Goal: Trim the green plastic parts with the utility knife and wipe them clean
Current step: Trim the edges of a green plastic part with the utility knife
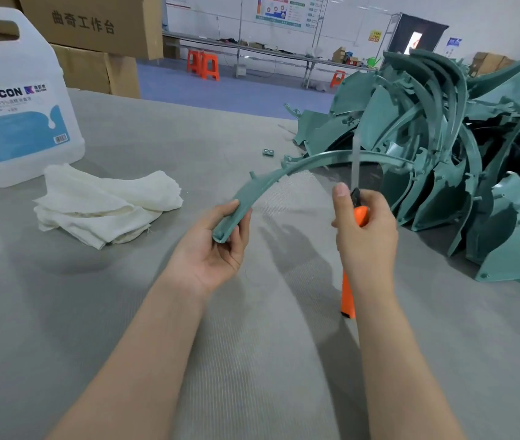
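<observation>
My left hand (217,249) grips the near end of a long curved green plastic part (287,173), which arcs up and right over the table. My right hand (366,230) holds an orange utility knife (349,290) upright, thumb raised beside the black slider. Its long silver blade (355,163) points up and crosses the arc of the part. A crumpled white cloth (103,204) lies on the table to the left.
A heap of green plastic parts (461,160) fills the right side of the grey table (188,344). A large white DEXCON jug (17,100) stands at far left, cardboard boxes (93,30) behind it. A small grey piece (268,152) lies mid-table.
</observation>
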Motion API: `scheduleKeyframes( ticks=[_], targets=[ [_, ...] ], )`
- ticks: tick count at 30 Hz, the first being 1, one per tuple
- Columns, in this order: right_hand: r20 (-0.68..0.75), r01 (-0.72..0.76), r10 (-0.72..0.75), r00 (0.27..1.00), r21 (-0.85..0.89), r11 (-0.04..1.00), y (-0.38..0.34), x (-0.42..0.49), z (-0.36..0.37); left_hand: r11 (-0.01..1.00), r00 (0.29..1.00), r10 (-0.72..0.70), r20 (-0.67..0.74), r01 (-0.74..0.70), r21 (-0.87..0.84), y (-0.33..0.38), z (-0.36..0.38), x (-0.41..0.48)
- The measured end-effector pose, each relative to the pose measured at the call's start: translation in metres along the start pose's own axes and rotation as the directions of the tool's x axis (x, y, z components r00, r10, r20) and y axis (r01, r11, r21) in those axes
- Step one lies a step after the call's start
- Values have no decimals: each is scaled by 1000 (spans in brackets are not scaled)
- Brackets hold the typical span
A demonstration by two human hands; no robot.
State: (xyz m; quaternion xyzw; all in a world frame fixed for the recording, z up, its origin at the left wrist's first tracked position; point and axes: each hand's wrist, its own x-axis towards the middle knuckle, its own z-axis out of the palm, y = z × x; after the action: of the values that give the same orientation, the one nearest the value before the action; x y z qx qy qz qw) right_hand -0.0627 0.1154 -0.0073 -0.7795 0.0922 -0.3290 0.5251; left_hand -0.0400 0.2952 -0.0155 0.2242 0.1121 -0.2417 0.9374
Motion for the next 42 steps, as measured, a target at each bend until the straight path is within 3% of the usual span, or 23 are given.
scheduleKeyframes(
  ticks=[2, 5, 8, 12, 15, 20, 25, 27, 31, 34, 42],
  targets=[
    [41, -46, 40, 998, 166, 985, -6, -3, 3, 996, 999, -18, -42, 22, 90, -1, 2, -1],
    [109, -202, 173, 979, 381, 903, -13, -6, 7, 960, 993, 77, -89, -50, 276, -3, 5, 0],
    [194, -278, 219, 956, 377, 883, -16, -6, 5, 869, 954, 300, -21, -265, 417, -6, 7, 2],
    [321, -190, 86, 943, 305, 933, -23, -17, 13, 629, 786, 600, 149, -579, 519, -14, 9, 3],
    [274, -149, 79, 958, 247, 957, -23, -21, 23, 511, 703, 686, 188, -649, 564, -17, 12, 3],
    [106, -254, 231, 967, 394, 883, -18, -11, 11, 386, 632, 746, 209, -666, 638, -23, 16, 4],
    [-67, -316, 419, 906, 553, 771, -6, 8, -11, 397, 584, 799, 146, -694, 601, -14, 13, 4],
    [-10, -319, 385, 923, 542, 777, -9, 4, -8, 362, 561, 812, 159, -698, 618, -14, 13, 3],
    [192, -278, 220, 956, 367, 888, -20, -14, 13, 259, 499, 841, 208, -710, 655, -19, 13, 4],
    [242, -241, 166, 956, 326, 914, -26, -22, 22, 202, 454, 859, 237, -726, 658, -21, 14, 4],
    [234, -222, 149, 961, 327, 919, -24, -16, 11, 305, 517, 836, 184, -717, 627, -29, 13, 12]
  ],
)
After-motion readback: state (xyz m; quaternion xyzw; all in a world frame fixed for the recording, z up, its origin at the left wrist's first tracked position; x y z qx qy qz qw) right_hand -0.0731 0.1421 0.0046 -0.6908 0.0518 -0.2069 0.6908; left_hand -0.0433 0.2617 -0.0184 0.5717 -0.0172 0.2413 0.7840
